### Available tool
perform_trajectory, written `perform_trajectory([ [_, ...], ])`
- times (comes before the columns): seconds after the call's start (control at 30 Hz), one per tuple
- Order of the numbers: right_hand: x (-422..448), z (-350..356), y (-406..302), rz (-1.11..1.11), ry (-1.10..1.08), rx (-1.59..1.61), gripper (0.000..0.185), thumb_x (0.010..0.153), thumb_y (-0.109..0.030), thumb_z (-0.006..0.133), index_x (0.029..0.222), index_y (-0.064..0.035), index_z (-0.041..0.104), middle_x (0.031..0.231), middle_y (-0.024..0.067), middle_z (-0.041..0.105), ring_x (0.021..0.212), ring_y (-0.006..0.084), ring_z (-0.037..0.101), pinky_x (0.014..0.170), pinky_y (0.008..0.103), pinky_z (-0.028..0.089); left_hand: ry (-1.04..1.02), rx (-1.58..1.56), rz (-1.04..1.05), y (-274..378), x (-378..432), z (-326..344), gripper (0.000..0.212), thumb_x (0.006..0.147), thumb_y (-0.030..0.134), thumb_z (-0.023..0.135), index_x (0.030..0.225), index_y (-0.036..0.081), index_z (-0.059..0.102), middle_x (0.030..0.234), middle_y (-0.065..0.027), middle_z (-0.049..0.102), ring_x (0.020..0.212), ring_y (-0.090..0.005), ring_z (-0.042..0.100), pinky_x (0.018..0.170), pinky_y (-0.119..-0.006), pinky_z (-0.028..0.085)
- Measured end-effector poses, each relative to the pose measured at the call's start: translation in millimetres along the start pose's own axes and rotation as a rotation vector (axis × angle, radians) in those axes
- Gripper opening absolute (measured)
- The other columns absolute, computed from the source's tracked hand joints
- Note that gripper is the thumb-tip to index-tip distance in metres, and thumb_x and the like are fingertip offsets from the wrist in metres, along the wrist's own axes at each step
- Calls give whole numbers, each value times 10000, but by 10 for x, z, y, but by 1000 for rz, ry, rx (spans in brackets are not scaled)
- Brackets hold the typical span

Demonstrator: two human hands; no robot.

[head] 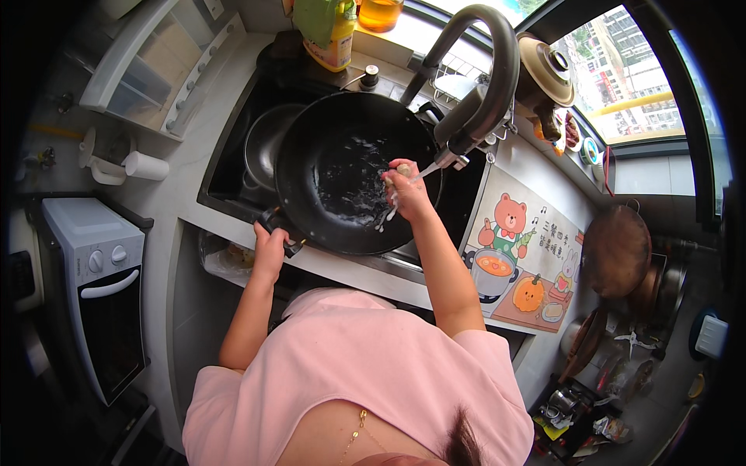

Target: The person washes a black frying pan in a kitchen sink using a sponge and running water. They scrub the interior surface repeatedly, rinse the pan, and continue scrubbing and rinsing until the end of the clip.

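A large black wok [355, 169] rests tilted over the sink, with some water moving inside it. My left hand [270, 247] grips the wok's black side handle [291, 249] near the counter's front edge. Over the right part of the wok, my right hand [408, 189] is closed on a pale, wet wad [402, 170], perhaps a sponge or scouring cloth; its kind cannot be told. Water from the dark faucet's spray head [451, 157] runs onto this hand, and whitish suds or water drip from it. A metal bowl or pan [271, 145] lies in the sink, partly under the wok.
The arched faucet [507, 52] rises behind the wok. A yellow detergent bottle [338, 43] stands at the back. A cartoon-printed mat [524, 256] covers the counter on the right. A lidded pot [545, 67] is by the window; a small white oven [93, 250] stands at left.
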State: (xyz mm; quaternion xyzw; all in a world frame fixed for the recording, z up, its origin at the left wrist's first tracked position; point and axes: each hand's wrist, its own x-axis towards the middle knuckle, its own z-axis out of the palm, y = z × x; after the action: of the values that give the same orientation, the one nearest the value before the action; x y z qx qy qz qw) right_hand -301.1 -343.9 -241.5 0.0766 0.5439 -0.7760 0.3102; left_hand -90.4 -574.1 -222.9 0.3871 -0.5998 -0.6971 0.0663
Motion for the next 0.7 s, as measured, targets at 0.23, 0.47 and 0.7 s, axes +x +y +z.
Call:
perform_trajectory([
  [0.23, 51, 10, 123, 37, 229, -234, 159, 928, -270, 507, 916, -112, 496, 636, 6, 475, 483, 99, 432, 351, 261, 304, 11, -29, 25, -70, 18, -16, 413, 773, 68, 465, 1181, 55, 401, 753, -1, 505, 626, -62, 451, 510, -187, 373],
  [0.47, 115, -122, 274, 2, 243, -280, 319, 954, -352, 452, 770, -91, 452, 466, -16, 362, 340, 122, 315, 317, 283, 249, 10, -19, 4, -51, 19, -11, 343, 770, 70, 470, 1102, 66, 383, 744, -6, 504, 618, -65, 455, 502, -190, 371],
  [0.7, -201, -224, 60, 5, 304, -427, 289, 908, -311, 506, 1014, -60, 407, 766, 57, 513, 556, 119, 479, 443, 265, 390, 10, 24, -19, 2, 16, 9, 371, 743, 78, 488, 1101, 82, 389, 743, 5, 483, 590, -60, 429, 456, -193, 330],
])
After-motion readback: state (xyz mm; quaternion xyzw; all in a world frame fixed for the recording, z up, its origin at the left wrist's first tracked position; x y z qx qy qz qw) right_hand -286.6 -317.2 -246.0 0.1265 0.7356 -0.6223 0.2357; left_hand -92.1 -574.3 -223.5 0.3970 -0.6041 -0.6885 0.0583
